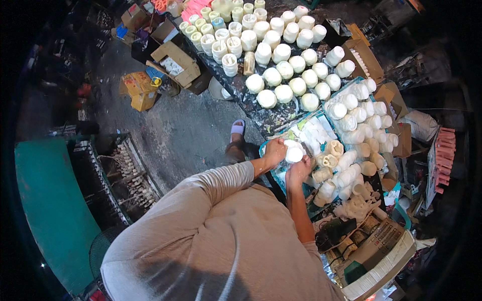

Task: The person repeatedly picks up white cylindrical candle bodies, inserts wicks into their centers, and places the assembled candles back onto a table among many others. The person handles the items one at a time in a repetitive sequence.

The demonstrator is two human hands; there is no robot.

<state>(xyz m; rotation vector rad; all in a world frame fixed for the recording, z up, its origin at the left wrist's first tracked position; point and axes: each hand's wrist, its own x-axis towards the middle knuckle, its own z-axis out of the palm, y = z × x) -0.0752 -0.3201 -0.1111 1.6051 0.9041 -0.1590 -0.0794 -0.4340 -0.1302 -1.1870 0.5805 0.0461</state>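
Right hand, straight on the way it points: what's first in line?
Most likely the white rounded piece; the right hand's fingertips look to be at it already, though depth and actual contact are hard to judge from this one view.

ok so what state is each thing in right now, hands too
left hand: gripping the white piece
right hand: against the piece, exact grip unclear
white piece: held
table pieces: standing in loose rows
heaped pieces: piled, many on their sides
upper-left box: open
pink pieces: lined up
slipper: worn
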